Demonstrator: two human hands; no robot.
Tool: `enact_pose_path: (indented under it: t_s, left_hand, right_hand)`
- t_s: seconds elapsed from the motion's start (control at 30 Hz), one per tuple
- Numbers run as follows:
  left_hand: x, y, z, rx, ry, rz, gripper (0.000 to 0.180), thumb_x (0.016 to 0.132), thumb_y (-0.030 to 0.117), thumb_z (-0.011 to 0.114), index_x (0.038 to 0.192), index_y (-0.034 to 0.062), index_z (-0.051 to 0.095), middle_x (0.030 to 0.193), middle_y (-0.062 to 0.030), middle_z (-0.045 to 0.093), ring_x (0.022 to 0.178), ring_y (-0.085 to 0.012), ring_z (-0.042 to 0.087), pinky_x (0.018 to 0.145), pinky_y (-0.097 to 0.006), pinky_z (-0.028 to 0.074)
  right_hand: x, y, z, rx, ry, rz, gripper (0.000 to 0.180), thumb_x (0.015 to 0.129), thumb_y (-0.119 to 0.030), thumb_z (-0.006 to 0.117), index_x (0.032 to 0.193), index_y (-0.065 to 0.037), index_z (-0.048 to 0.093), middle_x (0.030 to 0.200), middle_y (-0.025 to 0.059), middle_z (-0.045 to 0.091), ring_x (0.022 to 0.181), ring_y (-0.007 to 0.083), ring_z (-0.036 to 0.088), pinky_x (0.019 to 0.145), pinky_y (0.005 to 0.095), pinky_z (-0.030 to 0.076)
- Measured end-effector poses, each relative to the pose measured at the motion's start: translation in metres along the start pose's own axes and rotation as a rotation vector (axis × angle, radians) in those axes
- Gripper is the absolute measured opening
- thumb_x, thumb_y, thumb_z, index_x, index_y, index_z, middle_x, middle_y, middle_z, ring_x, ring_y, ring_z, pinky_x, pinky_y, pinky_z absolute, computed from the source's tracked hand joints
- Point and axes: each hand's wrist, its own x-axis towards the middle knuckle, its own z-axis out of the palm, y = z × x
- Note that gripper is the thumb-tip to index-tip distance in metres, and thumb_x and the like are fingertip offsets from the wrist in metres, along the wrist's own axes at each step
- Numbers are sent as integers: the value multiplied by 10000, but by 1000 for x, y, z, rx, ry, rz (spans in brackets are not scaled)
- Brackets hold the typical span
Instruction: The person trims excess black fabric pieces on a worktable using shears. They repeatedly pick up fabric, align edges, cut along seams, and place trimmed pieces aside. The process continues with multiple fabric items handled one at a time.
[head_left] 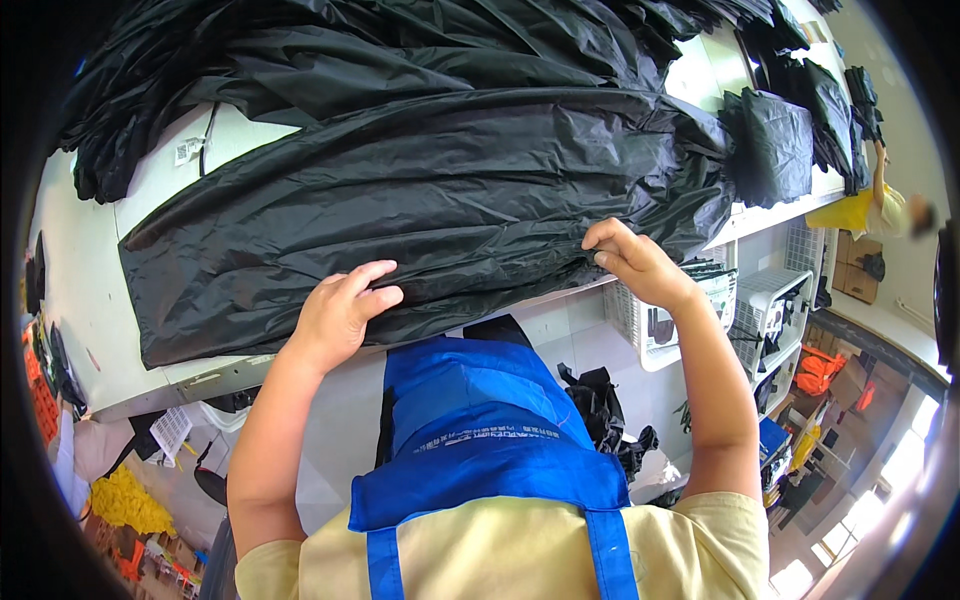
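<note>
- Black, shiny sheet fabric point(400, 205), pinched at its gathered near edge by your right hand's point(637, 265) thumb and fingers!
- Your left hand point(335, 315), thumb and forefinger parted, is over that edge; grip unclear.
- Fabric's stretched lengthwise across your white table point(80, 275).
- Beyond, a heap of black fabric point(420, 55); rightward, a folded black bundle point(770, 145).

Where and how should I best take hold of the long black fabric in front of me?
Probably pinch the black fabric by its near edge, coming from your side of the white table: it lies spread and wrinkled, with that edge along the table's front, nearest you.
</note>
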Motion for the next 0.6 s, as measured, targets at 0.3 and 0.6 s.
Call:
enact_pose_path:
  t_s: [0.3, 0.6]
  left_hand:
    - [-42, 25, 45, 262, 139, -5, 688, 628, 231, 797, 1261, 192, 530, 1279, -90, 539, 1123, -288, 543, 912, -472, 418]
    - [-67, 21, 38, 324, 306, -227, 447, 635, 114, 690, 1078, 113, 625, 1133, -52, 640, 1098, -233, 592, 936, -445, 425]
  right_hand:
    - [-18, -27, 37, -803, -32, -309, 949, 518, -354, 857, 1378, -229, 474, 1341, 34, 528, 1330, 286, 399, 1107, 506, 246]
    - [-12, -1, 29, -744, 149, -436, 244, 555, -47, 640, 789, -98, 686, 1224, 65, 642, 1323, 295, 459, 1129, 546, 194]
